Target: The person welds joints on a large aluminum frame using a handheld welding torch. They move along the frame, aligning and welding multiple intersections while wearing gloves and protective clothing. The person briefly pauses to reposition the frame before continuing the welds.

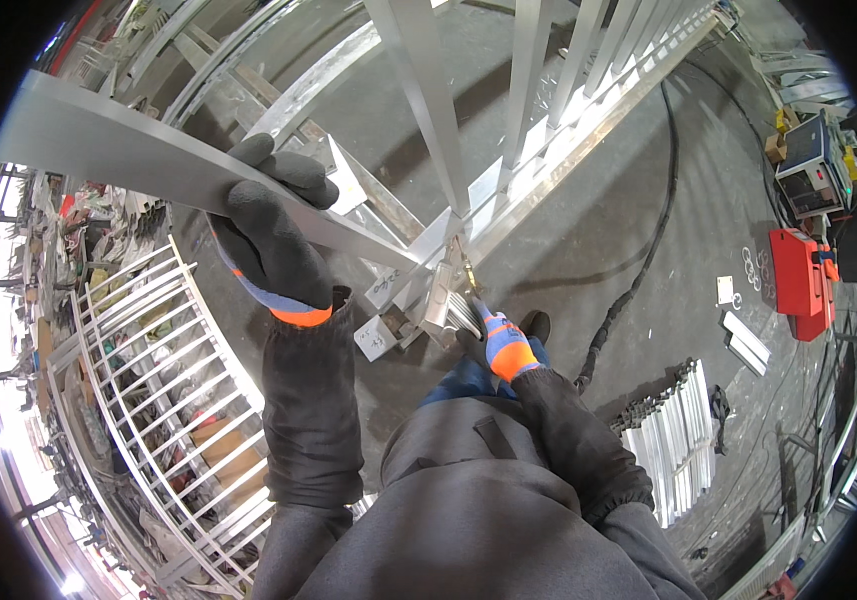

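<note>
My left hand point(274, 225), in a dark grey glove with a blue and orange cuff, is closed round a wide flat metal bar point(139, 150). That bar slants down to a corner where it meets a metal frame rail point(564, 155) carrying several upright flat bars point(419, 90). My right hand point(501, 342), in a matching glove, is closed on a slim tool with a brass-coloured end point(469, 275). The tool's tip points at the corner joint; whether it touches is too small to tell. Short metal offcuts point(377, 338) with handwriting lie just beside the joint.
A white barred metal panel point(174, 390) stands at the left. Thick black cable point(649, 270) crosses the floor on the right. Beyond it are a red toolbox point(799, 280) and a boxy machine point(814, 170). Stacked metal bars point(674, 440) lie by my right elbow.
</note>
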Demonstrator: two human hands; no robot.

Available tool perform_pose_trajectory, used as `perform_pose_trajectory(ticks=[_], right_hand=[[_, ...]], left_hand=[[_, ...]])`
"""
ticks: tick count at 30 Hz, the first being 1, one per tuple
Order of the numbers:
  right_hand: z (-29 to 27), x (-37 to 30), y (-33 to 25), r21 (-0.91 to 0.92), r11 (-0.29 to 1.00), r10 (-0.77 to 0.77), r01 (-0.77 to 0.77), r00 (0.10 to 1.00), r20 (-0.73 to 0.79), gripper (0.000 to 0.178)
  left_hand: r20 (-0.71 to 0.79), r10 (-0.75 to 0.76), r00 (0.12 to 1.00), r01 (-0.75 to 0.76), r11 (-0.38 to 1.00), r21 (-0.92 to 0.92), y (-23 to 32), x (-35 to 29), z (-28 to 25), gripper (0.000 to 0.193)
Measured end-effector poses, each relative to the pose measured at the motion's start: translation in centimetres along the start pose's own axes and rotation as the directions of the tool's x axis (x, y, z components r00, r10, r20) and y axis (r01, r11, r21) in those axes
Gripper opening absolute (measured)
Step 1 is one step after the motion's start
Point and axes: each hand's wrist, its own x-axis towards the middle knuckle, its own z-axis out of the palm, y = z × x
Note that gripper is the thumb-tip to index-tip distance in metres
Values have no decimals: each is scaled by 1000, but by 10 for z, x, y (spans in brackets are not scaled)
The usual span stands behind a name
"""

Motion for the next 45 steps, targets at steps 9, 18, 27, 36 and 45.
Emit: perform_pose_trajectory(ticks=[9, 18, 27, 36, 45], right_hand=[[12, 12, 3, 43, 998, -32, 34, 998, -63, 70], [0, 10, -6, 56, 998, -19, 23, 997, -80, 72], [11, 15, 5, 10, 1000, 8, -7, 999, -45, 75], [4, 11, 6, 26, 998, 61, -62, 998, 17, 78], [-6, 4, 3, -16, 995, 101, -100, 992, 69, 81]], left_hand=[[44, 64, 997, -65, 998, 9, -3, 1, -4, 59], [47, 61, 997, -63, 998, 25, -1, 0, -5, 57], [48, 72, 996, -74, 997, 35, -2, 0, -6, 55], [56, 109, 992, -111, 993, 30, -4, 1, -6, 55], [40, 94, 995, -95, 995, 24, -3, 1, -4, 60]])
